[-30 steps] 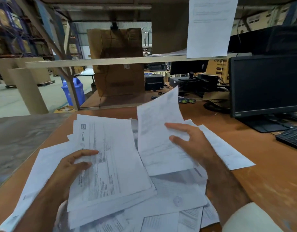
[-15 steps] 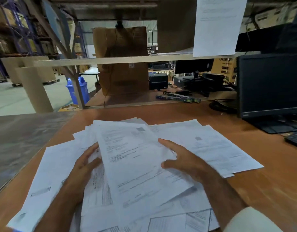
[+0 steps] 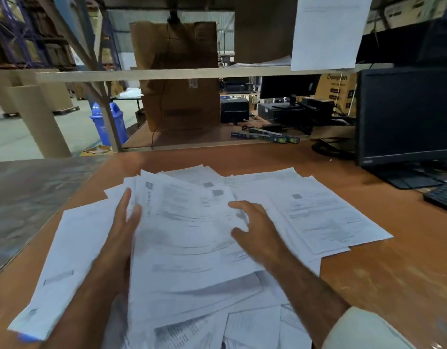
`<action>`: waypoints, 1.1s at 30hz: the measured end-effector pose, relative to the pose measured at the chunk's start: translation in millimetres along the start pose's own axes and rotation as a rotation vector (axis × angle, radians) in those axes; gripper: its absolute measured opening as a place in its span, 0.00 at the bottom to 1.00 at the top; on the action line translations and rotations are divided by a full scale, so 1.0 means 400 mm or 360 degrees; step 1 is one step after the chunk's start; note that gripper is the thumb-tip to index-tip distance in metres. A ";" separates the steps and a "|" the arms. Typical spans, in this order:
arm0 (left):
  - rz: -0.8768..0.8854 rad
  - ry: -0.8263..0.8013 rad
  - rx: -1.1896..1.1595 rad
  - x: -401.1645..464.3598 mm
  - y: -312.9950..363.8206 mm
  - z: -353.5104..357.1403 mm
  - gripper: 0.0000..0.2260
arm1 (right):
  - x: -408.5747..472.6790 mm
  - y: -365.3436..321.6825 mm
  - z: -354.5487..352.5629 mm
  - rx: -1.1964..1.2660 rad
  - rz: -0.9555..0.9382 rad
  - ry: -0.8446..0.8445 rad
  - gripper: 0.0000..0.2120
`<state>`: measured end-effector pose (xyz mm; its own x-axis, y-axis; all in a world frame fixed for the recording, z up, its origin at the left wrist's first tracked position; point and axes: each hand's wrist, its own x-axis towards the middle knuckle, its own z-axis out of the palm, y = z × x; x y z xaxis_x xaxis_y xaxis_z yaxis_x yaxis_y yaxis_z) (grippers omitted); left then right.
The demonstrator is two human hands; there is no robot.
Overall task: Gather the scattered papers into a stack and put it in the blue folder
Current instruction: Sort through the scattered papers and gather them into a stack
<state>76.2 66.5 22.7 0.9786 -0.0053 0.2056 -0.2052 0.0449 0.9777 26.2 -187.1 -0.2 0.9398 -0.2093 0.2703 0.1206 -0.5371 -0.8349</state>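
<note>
Across the wooden bench (image 3: pixel 383 280) the papers (image 3: pixel 192 238) lie fanned in a loose heap, the left hand (image 3: pixel 121 230) flat along the pile's left edge with a wide, straight-fingered grip, the right hand (image 3: pixel 255 230) pressing its top sheet with spread, slightly bent fingers, beside a dark monitor (image 3: pixel 406 114).

The print on the papers (image 3: pixel 192 235) is blurred and cannot be read. The left hand (image 3: pixel 121 222) has its palm behind the edge of the top sheets. The sheets at the desk's (image 3: pixel 393 273) near edge run off the picture's bottom. A blue sliver (image 3: pixel 28 337) shows under the sheet at the desk's near left corner; what it belongs to cannot be told. The monitor (image 3: pixel 406 114) and keyboard (image 3: pixel 442 197) are cut by the right edge.
</note>
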 end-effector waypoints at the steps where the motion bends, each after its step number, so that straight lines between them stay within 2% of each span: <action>1: -0.0016 -0.0067 0.0037 -0.011 -0.003 0.003 0.27 | 0.004 0.008 -0.006 -0.0064 0.0012 -0.0003 0.25; 5: -0.0064 -0.0162 0.0272 -0.024 -0.008 0.009 0.31 | 0.010 0.016 -0.028 -0.0343 0.0058 -0.0230 0.25; 9: -0.0023 -0.0276 0.0406 -0.026 -0.004 0.000 0.27 | 0.003 0.010 -0.034 -0.0416 -0.0167 -0.0503 0.26; 16: -0.0054 -0.0426 0.0222 -0.036 -0.010 -0.012 0.18 | -0.006 0.000 -0.019 -0.0347 -0.0460 -0.0664 0.30; 18: -0.0098 -0.0475 0.0153 -0.038 -0.016 -0.013 0.20 | -0.009 -0.001 -0.021 -0.0341 -0.0492 -0.0677 0.31; 20: -0.0054 -0.0461 0.0183 -0.040 -0.015 -0.012 0.23 | -0.010 0.003 -0.015 -0.0408 -0.0476 -0.0585 0.29; 22: 0.0012 -0.0413 0.0115 -0.037 -0.011 -0.014 0.22 | -0.003 0.006 -0.014 -0.0466 -0.0404 -0.0310 0.29; 24: 0.0068 -0.0355 -0.0023 -0.036 -0.003 -0.019 0.21 | 0.003 -0.001 -0.027 -0.0286 -0.0261 -0.0156 0.27; 27: 0.0066 -0.0378 -0.0205 -0.038 0.004 -0.018 0.20 | -0.005 -0.020 -0.047 0.0419 -0.0212 -0.0382 0.25; 28: 0.0074 -0.0423 -0.0171 -0.041 0.004 -0.014 0.19 | -0.011 -0.027 -0.041 0.0526 -0.0256 -0.0425 0.23; 31: 0.0167 -0.0534 0.0074 -0.044 -0.010 -0.006 0.20 | -0.016 -0.028 0.001 0.0347 -0.0436 -0.0163 0.16; 33: 0.0166 -0.0520 0.0089 -0.036 -0.014 -0.017 0.22 | -0.008 -0.021 0.011 0.0127 -0.0552 -0.0040 0.14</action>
<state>63.4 73.0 14.1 0.8978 -0.3238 0.2985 -0.3130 0.0075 0.9497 23.7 -178.3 3.9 0.8460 -0.0049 0.5332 0.4576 -0.5066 -0.7307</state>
